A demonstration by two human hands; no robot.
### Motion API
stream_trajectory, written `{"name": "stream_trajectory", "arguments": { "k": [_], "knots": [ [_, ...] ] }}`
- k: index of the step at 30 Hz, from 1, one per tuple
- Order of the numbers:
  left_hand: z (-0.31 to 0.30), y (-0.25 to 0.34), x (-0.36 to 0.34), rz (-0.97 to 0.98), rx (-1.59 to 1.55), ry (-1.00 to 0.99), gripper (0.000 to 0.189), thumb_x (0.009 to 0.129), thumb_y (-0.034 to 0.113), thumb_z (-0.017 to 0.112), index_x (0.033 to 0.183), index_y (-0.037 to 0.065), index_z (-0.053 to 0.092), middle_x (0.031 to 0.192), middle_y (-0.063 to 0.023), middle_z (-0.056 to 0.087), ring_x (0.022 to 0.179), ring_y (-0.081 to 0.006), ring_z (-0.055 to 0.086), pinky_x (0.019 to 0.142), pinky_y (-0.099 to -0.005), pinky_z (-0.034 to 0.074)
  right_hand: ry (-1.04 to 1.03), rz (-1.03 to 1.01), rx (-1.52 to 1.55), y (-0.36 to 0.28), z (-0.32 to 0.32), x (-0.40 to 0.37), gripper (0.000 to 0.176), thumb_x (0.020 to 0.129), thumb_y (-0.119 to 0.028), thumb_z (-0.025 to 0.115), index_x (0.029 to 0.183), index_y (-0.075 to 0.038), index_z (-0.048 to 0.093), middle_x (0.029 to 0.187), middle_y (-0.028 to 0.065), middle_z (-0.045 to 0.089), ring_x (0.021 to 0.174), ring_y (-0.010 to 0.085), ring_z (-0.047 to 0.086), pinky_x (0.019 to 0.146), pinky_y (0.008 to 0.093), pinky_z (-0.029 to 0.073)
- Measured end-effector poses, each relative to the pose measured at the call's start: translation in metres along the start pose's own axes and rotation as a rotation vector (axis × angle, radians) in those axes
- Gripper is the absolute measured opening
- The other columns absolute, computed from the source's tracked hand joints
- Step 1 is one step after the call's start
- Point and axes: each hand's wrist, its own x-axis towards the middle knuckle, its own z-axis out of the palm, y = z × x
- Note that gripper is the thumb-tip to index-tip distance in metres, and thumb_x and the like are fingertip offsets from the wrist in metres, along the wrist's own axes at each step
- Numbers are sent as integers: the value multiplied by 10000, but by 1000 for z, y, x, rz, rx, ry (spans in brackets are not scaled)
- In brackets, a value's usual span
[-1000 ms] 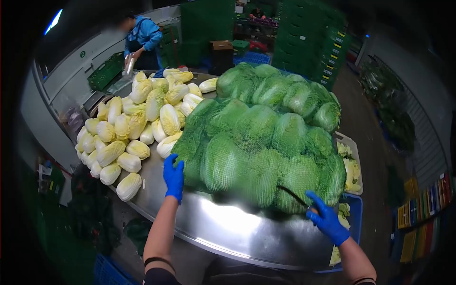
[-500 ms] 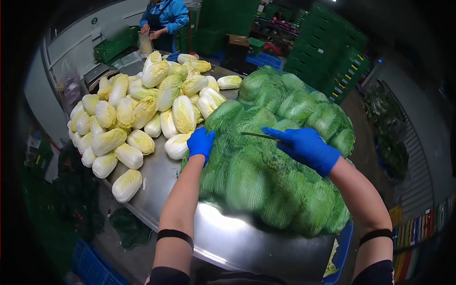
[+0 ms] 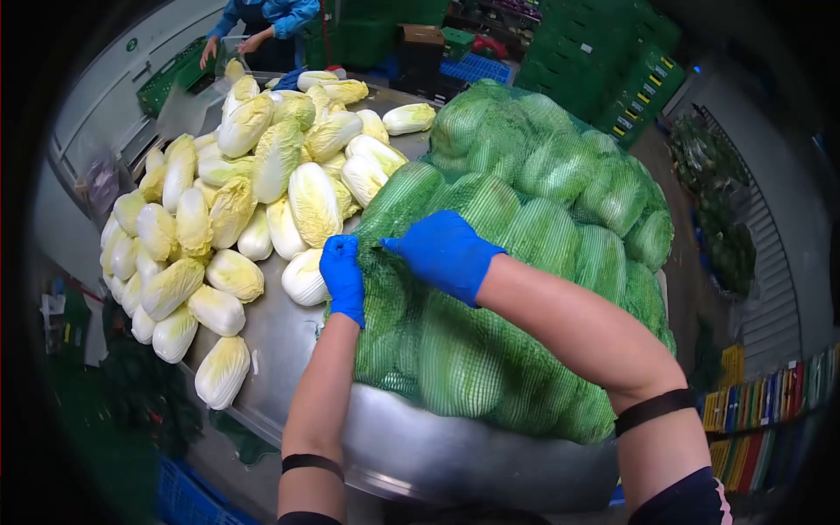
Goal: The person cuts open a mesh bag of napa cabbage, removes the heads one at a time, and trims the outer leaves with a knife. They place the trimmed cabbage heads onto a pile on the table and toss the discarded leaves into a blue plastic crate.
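A green mesh bag full of Chinese cabbages lies in front of me. My left hand, in a blue glove, is closed on the mesh at the bag's left edge. My right hand, also blue-gloved, is wrapped around a knife. Only a short dark bit of the blade shows, against the mesh just right of my left hand; the handle is hidden in my fist. Beyond my right hand, more netted cabbages are heaped.
Trimmed pale Chinese cabbages are piled on the left of the steel table. A co-worker in a blue jacket stands beyond it. Green crates are stacked behind. A blue crate sits on the floor.
My right hand has moved left with the knife, bringing the blade to the mesh beside my left hand. My left hand now pinches the mesh. The view has shifted slightly.
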Motion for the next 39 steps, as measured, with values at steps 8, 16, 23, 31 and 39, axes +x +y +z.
{"name": "stream_trajectory", "arguments": {
  "k": [8, 16, 23, 31, 39],
  "knots": [
    [-3, 1, 2, -7, 65, -2, 41, 853, 87, 596, 857, 47, 601, 791, 28, 552, 717, -73, 473, 691, -228, 402, -304, 174, 114, 38, -40, -113, 464, 849, -137, 442, 1283, -277, 526, 700, 96, 600, 626, 263, 618, 554, 392, 478],
    [-6, 3, 2, 13, 35, -10, 28, 842, 63, 592, 853, 39, 603, 778, 30, 555, 702, -69, 466, 672, -225, 395, -125, 73, 36, 44, -18, -123, 473, 850, -126, 450, 1291, -285, 512, 666, 86, 581, 569, 253, 605, 500, 388, 467],
    [-11, -4, 3, 57, 166, -69, 70, 827, 70, 616, 880, 25, 608, 799, -19, 593, 706, -103, 510, 686, -252, 434, -150, 179, 33, 61, -15, -233, 492, 856, -159, 482, 1311, -346, 475, 687, 99, 568, 510, 258, 564, 438, 384, 441],
    [58, 127, -90, 713, 506, -405, 230, 826, 157, 623, 1032, 55, 610, 1012, -134, 603, 1013, -314, 534, 926, -386, 396, -27, 249, 118, 56, -46, -276, 510, 862, -226, 540, 1327, -406, 436, 673, 94, 559, 510, 274, 551, 466, 401, 445],
    [111, 141, -185, 523, 949, -952, 344, 780, 424, 630, 831, 84, 652, 717, -146, 621, 680, -333, 598, 607, -431, 446, -101, 306, 164, 60, -1, -279, 537, 836, -178, 538, 1304, -427, 459, 711, 126, 594, 557, 283, 573, 515, 399, 459]
  ]
}}
